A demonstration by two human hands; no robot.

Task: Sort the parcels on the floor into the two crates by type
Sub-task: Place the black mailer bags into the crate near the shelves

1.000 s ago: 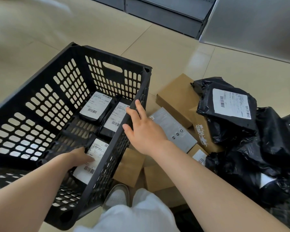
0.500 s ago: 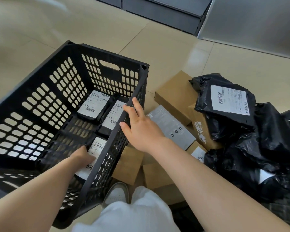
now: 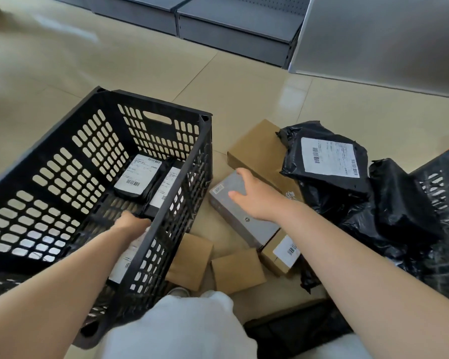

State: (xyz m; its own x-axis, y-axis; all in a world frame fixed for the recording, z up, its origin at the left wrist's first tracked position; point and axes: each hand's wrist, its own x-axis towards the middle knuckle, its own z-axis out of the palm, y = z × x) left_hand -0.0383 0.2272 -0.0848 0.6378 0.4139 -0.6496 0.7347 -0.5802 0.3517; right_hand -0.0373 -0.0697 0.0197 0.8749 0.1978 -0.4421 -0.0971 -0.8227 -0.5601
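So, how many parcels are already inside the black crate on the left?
3. One black parcel and another lie side by side at the far end; a third lies under the left hand. The arm may hide more.

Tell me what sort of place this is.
Probably a parcel sorting room or shop stockroom: labelled black mailer bags and cardboard boxes heaped on a tiled floor, a black crate alongside, and grey metal shelving behind.

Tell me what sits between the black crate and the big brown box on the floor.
In the head view, the grey box lies between the black crate and the big brown box, with the right hand resting on it.
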